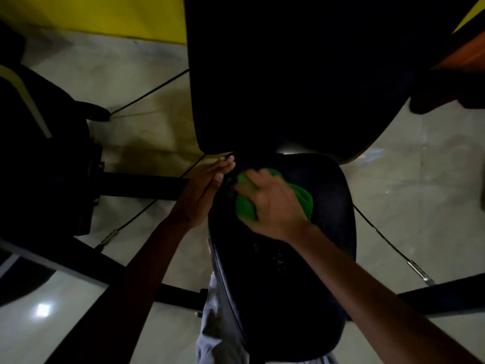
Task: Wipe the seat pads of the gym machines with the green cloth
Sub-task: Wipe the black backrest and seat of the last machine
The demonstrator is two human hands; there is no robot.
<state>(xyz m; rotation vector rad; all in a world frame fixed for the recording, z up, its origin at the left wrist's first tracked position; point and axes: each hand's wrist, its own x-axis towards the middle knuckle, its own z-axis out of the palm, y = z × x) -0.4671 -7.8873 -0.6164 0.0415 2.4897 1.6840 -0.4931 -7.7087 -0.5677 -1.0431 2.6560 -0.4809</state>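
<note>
A pale tiled floor [393, 179] with dark joint lines is seen across most of the frame, and a yellow wall [105, 14] is seen along the upper left edge. The upper centre is filled by a large black back pad [301, 74], very dark and nearly without detail. Dark machine frame parts [47, 166] are seen at the left of the frame, and a thin cable [388, 245] with a metal end fitting is stretched over the floor at the right. Below the back pad, the black seat pad [301, 271] is seen running from the centre down to the lower edge, narrowing toward the bottom, with a stitched seam along its left side and faint pale specks on its surface. The green cloth [301, 198] is lying bunched on the upper part of the seat pad; it is bright green, soft and folded into ridges, and is largely covered by the right hand [270, 203]. The cloth is pressed down under that hand, whose fingers are curled over and into the fabric. The left hand [207, 190] is laid against the upper left edge of the seat pad, its fingers held straight and together, their tips reaching the gap beneath the back pad. Grey trousers [217, 324] are visible at the lower centre, left of the seat pad.
</note>
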